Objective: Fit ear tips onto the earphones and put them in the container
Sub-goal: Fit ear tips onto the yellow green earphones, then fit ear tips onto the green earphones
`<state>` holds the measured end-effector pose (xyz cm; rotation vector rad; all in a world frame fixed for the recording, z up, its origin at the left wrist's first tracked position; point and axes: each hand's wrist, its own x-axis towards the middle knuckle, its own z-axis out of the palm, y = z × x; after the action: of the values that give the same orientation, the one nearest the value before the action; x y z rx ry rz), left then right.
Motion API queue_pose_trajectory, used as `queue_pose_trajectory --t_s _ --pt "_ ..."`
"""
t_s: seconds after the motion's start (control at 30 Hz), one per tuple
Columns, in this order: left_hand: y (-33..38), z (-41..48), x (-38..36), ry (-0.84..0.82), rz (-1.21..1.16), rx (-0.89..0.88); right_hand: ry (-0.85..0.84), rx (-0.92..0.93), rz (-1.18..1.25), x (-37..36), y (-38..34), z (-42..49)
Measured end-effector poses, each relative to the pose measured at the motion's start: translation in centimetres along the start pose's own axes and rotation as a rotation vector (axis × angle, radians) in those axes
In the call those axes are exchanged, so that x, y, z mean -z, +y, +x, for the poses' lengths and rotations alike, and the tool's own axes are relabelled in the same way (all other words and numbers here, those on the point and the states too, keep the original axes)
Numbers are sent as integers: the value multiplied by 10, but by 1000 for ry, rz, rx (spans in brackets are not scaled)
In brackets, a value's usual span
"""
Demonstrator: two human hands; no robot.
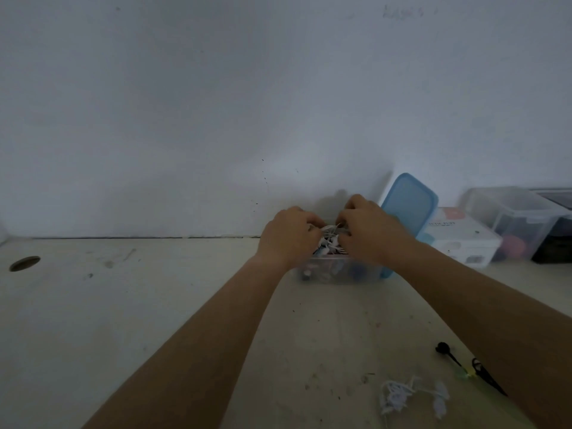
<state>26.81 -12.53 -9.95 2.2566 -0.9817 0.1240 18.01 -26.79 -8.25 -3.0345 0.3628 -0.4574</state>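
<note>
while your left hand (289, 233) and right hand (366, 232) sit over the clear plastic container (340, 272), both curl their fingers round the tangled white wired earphones (330, 237).

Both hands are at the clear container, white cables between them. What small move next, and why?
Likely push the white earphones down into the container and let go: left hand and right hand hold the bundle, which bulges above the rim, and the blue lid is off, leaning beside it.

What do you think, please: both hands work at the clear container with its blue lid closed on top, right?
No: the head view shows the blue lid off, propped tilted right of the container; the left hand and right hand do work there.
</note>
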Motion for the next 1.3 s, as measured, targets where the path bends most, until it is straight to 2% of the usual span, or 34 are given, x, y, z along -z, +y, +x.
queue_pose_trajectory --t_s 0.07,0.17,0.3,0.43,0.53,0.73,0.83,1.07,1.2,1.3 --pt "0 -3 3 11 49 0 -21 9 54 2 -2 -2" --pt "1 -6 8 -67 80 14 -89 -48 62 4 -2 -3" --pt "5 -7 14 -139 143 22 -242 -63 46 9 -5 -3" --pt "10 -15 23 -67 31 37 -52 -127 251 23 -7 -9" --pt "21 -28 36 -23 -11 37 28 -132 389 42 -10 -24" --pt "60 -75 46 -8 -48 1 14 -172 638 82 -4 -88" --pt "87 -106 40 -52 -49 -6 -9 -186 577 97 9 -129" --pt "134 -171 -5 -293 -38 -67 -138 -253 416 107 59 -222" --pt "155 -191 -27 -318 -28 -106 -111 -301 316 100 88 -259" --pt "168 -194 -42 -345 -6 -104 -174 -410 324 89 98 -272"
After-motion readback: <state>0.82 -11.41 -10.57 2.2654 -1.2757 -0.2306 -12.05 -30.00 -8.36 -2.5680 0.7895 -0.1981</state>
